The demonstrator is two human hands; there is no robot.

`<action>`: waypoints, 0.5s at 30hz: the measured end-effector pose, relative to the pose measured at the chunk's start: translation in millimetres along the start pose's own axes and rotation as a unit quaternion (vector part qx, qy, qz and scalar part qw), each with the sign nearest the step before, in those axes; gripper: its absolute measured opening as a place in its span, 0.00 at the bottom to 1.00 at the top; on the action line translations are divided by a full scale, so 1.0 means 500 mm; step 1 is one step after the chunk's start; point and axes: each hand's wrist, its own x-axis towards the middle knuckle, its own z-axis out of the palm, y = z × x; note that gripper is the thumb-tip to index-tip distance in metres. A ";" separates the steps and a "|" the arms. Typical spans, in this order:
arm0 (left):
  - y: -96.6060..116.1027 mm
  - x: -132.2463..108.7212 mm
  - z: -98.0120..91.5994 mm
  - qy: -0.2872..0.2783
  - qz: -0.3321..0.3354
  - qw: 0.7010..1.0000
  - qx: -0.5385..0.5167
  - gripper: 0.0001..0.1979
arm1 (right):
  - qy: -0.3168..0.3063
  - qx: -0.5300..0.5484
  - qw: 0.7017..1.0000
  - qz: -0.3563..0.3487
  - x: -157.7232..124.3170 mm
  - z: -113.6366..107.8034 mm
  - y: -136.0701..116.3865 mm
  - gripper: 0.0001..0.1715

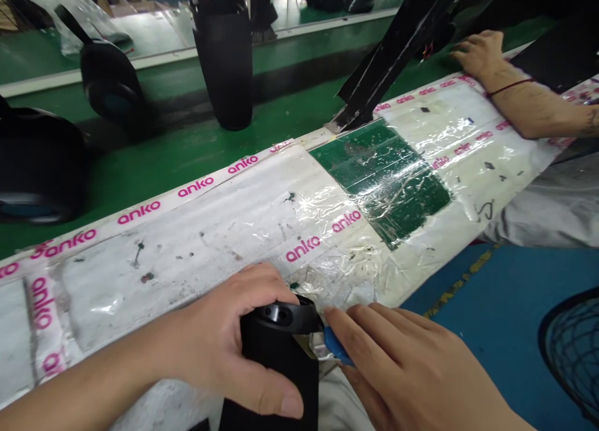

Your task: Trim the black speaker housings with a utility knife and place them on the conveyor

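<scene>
My left hand [248,350] is wrapped round a black speaker-like housing [271,381], its thumb along the near side. A glossy black rim with small round holes tops the housing, just past my fingers. My right hand [397,362] is closed on a blue-handled utility knife [336,347]. The knife's metal front end meets the edge of the housing just below the rim; how far the blade reaches in I cannot tell. Both hands are at the near edge of the bench [187,256], which is covered in white sheet and printed tape.
Beyond the bench runs a green belt [163,144] with a tapered black housing [224,63] and round black units [110,78]. A dark slanted post [397,50] rises from the bench edge. At right, another person's forearm [538,106] rests there, and a black mesh basket [573,350] stands below.
</scene>
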 end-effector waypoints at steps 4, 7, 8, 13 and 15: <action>0.001 -0.003 0.000 0.000 -0.001 1.000 -0.002 0.24 | -0.010 0.006 1.000 -0.002 -0.002 0.000 0.002 0.20; 0.000 -0.002 -0.001 -0.001 -0.011 1.000 -0.001 0.24 | -0.009 0.001 1.000 -0.004 -0.003 0.004 0.001 0.20; 0.000 -0.001 -0.001 0.000 -0.013 1.000 -0.001 0.24 | -0.008 -0.001 1.000 -0.007 -0.003 0.005 0.000 0.20; 0.002 0.001 -0.001 0.004 -0.010 1.000 -0.002 0.23 | -0.006 -0.007 1.000 0.002 -0.003 0.007 -0.009 0.20; 0.003 0.000 -0.001 0.002 -0.012 1.000 -0.002 0.23 | -0.001 -0.007 1.000 0.004 -0.003 0.007 -0.009 0.20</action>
